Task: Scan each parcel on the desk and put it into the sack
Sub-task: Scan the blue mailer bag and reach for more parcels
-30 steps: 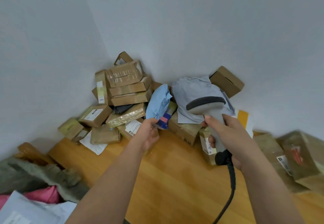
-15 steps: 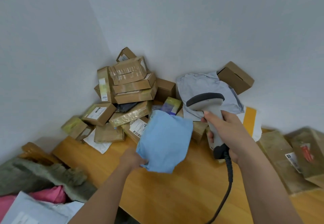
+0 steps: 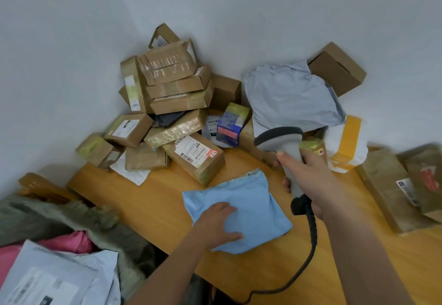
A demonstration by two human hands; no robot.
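The blue soft parcel (image 3: 241, 211) lies flat on the tabletop (image 3: 153, 199), near the front edge. The left hand (image 3: 218, 224) rests on top of it with its fingers spread flat, pressing it down and not closed around it. The right hand (image 3: 311, 180) is wrapped tight around the handle of the scanner (image 3: 283, 148), which hangs just above the far side of the blue parcel. Its dark cord (image 3: 308, 252) curls down over the tabletop edge.

No label shows on the blue side facing up. I think the scan may fail if the label is underneath, so the parcel may need to be flipped. The bag is smooth and could slide off the edge when the hand lets go. The big pile of boxes (image 3: 172, 104) in the corner leans, and a bump from the scanner could tip it. The sack (image 3: 71, 223) sits low on the left, already holding a pink parcel (image 3: 69, 245).
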